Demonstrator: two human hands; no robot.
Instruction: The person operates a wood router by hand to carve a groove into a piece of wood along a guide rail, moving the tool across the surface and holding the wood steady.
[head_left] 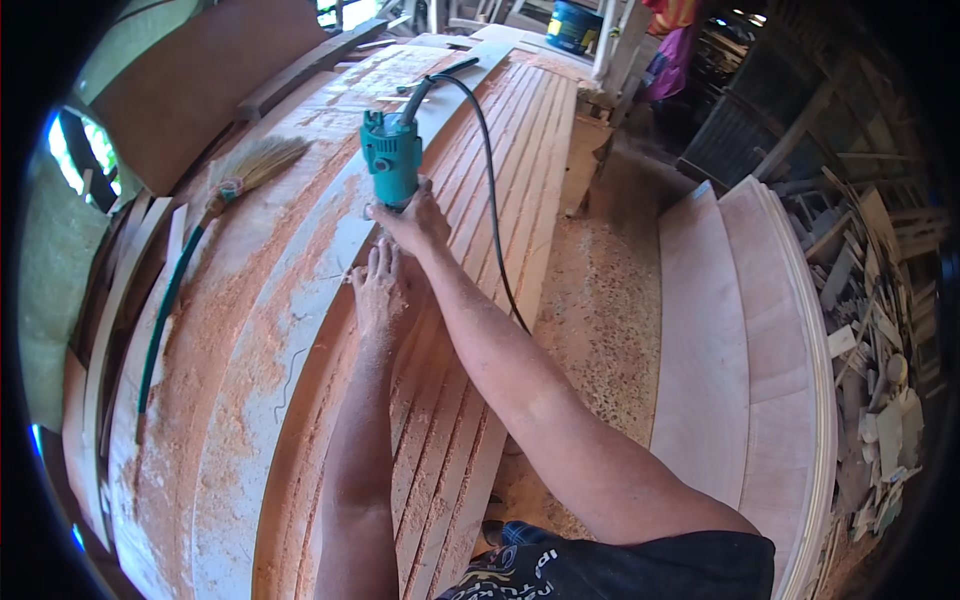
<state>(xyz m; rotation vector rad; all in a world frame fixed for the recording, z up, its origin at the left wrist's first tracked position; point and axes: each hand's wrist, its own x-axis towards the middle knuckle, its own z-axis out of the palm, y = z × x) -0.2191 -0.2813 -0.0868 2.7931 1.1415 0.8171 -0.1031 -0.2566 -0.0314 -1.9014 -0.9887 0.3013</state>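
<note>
My right hand (420, 220) grips the lower part of a teal handheld router (390, 155), which stands upright on a long pale board (275, 370) with a black cord trailing off to the right. Just below it, my left hand (380, 285) lies on the work with its fingers stretched out, touching the board's edge beside the router. To the right of that board run long parallel grooves in a reddish wooden panel (450, 450), strewn with shavings. Sawdust covers much of the work surface on the left.
A straw brush (255, 165) with a green handle lies at the left, near leaning brown panels (195, 95) and long strips. Curved plywood sheets (700, 330) stand right of a shaving-covered floor (600, 320), beside piled offcuts (875, 390). A blue bucket (575, 25) sits at the back.
</note>
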